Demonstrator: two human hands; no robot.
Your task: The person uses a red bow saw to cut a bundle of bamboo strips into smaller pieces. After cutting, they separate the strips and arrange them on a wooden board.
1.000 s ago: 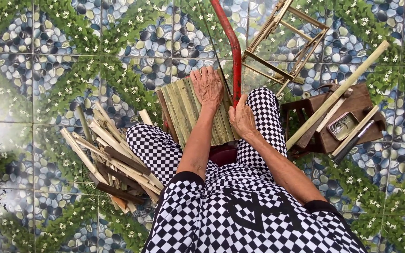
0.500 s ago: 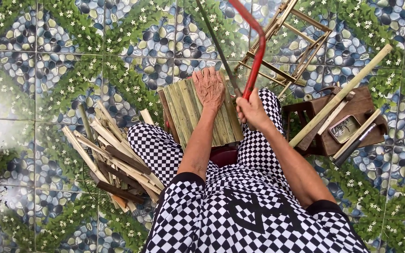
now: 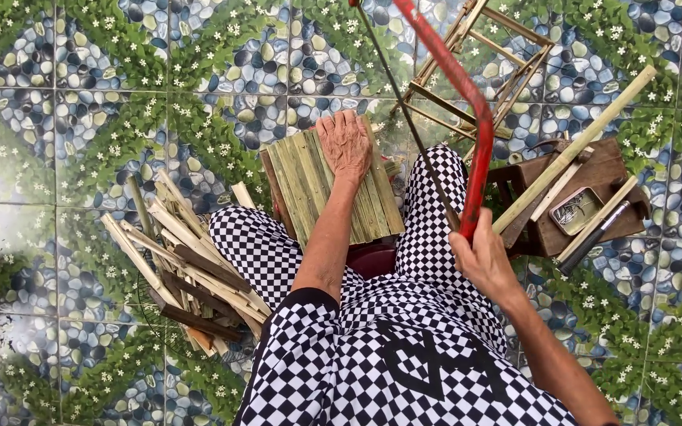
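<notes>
My left hand [image 3: 346, 143] lies flat, fingers spread, on a panel of green bamboo slats [image 3: 301, 185] that rests on my lap between my knees. My right hand [image 3: 480, 259] grips the handle end of a red-framed bow saw [image 3: 467, 102]. The saw's frame and thin dark blade rise up and away from the panel, over my right knee. I sit in black-and-white checkered clothes.
A heap of split bamboo strips [image 3: 179, 260] lies on the tiled floor at my left. At my right stand a dark wooden box [image 3: 586, 197] with a small tin of nails, a long bamboo pole [image 3: 574, 150] across it, and a bamboo frame [image 3: 499, 63] further off.
My right hand has drawn the red saw back and to the right, off the bamboo panel's edge. My left hand stays pressed on the panel.
</notes>
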